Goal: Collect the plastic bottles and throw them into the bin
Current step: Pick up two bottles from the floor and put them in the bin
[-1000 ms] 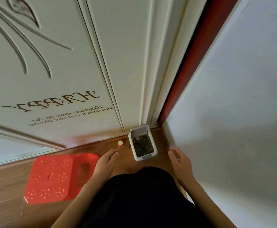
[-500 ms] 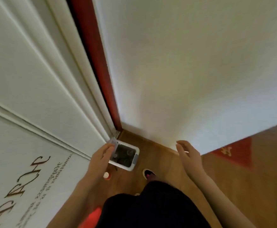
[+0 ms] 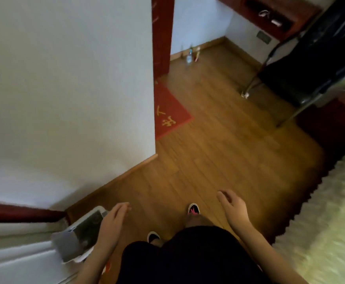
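The view is swinging away from the door and opening onto the room, and the bin (image 3: 81, 232), dead ahead a second ago, is now sliding to the lower left corner by the wall. The left hand (image 3: 111, 224) is hanging over the boxy white bin's rim, fingers loose, gripping nothing; the right hand (image 3: 234, 210) is spreading open over glossy wooden floor (image 3: 208, 140). Far off by the baseboard, clear plastic bottles (image 3: 190, 56) are standing upright beyond a red mat (image 3: 169, 111).
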{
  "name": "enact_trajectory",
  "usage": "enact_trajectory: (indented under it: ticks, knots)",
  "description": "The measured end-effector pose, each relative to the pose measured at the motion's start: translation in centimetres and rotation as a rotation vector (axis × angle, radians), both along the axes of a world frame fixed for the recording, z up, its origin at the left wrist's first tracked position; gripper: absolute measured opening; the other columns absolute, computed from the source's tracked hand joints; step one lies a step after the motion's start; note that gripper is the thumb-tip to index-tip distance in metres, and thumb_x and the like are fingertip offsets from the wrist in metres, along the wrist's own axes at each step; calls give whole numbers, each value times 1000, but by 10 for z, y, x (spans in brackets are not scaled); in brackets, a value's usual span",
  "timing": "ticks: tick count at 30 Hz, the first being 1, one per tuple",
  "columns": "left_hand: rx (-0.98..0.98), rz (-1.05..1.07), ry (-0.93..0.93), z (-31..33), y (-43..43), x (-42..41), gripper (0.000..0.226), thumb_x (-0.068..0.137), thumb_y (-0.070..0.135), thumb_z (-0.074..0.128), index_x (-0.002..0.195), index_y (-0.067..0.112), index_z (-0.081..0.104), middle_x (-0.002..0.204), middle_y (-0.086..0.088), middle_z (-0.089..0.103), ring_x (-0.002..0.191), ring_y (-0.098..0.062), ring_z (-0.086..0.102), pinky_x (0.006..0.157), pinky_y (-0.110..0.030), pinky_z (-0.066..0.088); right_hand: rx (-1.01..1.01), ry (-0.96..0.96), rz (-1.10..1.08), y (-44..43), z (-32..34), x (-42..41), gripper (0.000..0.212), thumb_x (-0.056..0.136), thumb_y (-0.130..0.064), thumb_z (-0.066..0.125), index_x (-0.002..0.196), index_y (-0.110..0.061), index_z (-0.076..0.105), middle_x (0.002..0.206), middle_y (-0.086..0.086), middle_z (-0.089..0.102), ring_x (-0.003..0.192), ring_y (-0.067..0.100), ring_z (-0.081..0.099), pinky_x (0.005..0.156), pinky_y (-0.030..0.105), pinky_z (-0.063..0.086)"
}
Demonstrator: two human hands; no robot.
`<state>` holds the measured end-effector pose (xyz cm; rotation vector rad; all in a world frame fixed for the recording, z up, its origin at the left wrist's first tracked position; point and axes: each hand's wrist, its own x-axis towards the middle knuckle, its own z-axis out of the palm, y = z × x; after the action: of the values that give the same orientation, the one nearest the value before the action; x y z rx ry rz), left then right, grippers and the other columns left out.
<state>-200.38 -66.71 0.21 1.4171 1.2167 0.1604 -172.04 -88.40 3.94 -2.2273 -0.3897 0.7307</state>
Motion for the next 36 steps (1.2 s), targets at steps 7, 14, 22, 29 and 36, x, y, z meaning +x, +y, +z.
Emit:
enact_trajectory:
  ticks: [7,14,22,29,36]
  knots:
    - [-26,-202,-20,-11,12,134,19,98,35,49,97,34,68,93,16,73,98,-11,66,87,-33,51,-46,28,-278,-67,-11,44,10,96,-34,55,99,-29,64,88,-13,67,81,0,62,62,14,40]
    - [-61,-234,-19,-16,-11,247,23,101,23,46,98,26,68,97,-3,73,96,-19,67,88,-37,52,-42,131,-342,-74,-38,141,17,96,-35,54,103,-24,65,91,-9,69,86,9,66,70,25,50]
    - [24,-89,46,-5,1,338,24,101,18,46,91,24,67,90,-4,73,88,-24,68,87,-46,54,67,212,-208,9,-18,299,17,96,-34,51,90,-27,65,88,15,68,78,25,64,73,44,53]
    - [71,38,184,-19,61,407,20,100,18,48,86,21,62,90,-4,68,79,-11,62,70,-26,50,107,238,-125,93,-22,404,18,96,-33,52,89,-24,66,91,8,71,89,27,67,83,47,53]
    - [-79,89,48,-40,166,544,28,102,18,41,104,6,66,98,-16,71,92,-33,67,85,-44,53,25,208,-96,167,-35,517,18,98,-32,50,86,-33,64,89,4,71,83,28,66,80,49,53]
